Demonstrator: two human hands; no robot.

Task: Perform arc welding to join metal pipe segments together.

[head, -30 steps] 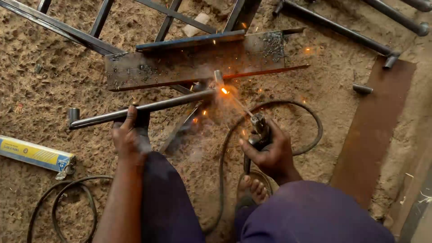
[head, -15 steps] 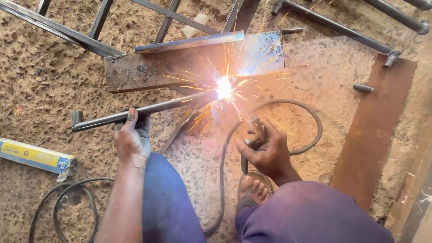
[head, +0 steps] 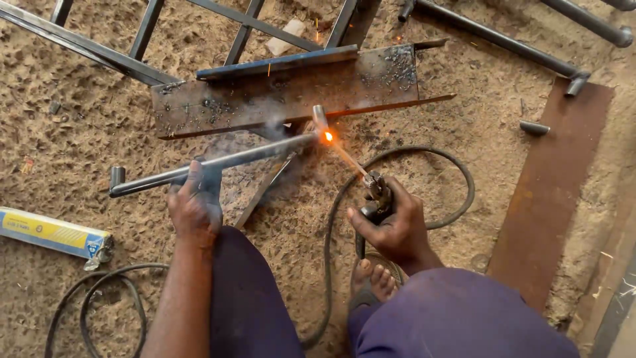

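head view: in the centre of the frame a long steel rod (head: 212, 162) is laid slanting from the left middle up toward the centre, its right end meeting a short upright stub (head: 320, 118) just below a rusty steel plate (head: 285, 99) that lies flat on the sandy ground (head: 79, 106). the rod is pressed down near its left part by the left hand (head: 194, 207), whose fingers (head: 196, 174) are curled over it and pressed together, seemingly so that the piece is kept steady at the joint. a glowing orange spot (head: 327, 136) is seen where rod and stub meet, with thin smoke drifting to the left of it.

at the lower centre right an electrode holder (head: 375, 193) is gripped by the right hand (head: 391, 225); the fingers are wrapped tightly around its handle, and a thin welding electrode (head: 348, 159) is aimed up-left so that its tip is touching the glowing joint. a black cable (head: 457, 172) is looped from the holder out to the right and back down past a bare foot (head: 374, 282) in a sandal.

at the left edge a long yellow-and-blue box (head: 50, 232) is lying on the ground, well apart from the work, with a second cable loop (head: 93, 298) below it. a brown steel strip (head: 550, 192) is laid along the right side, and a dark frame of bars (head: 152, 30) is set across the upper left. pipes (head: 490, 36) are seen at the upper right.
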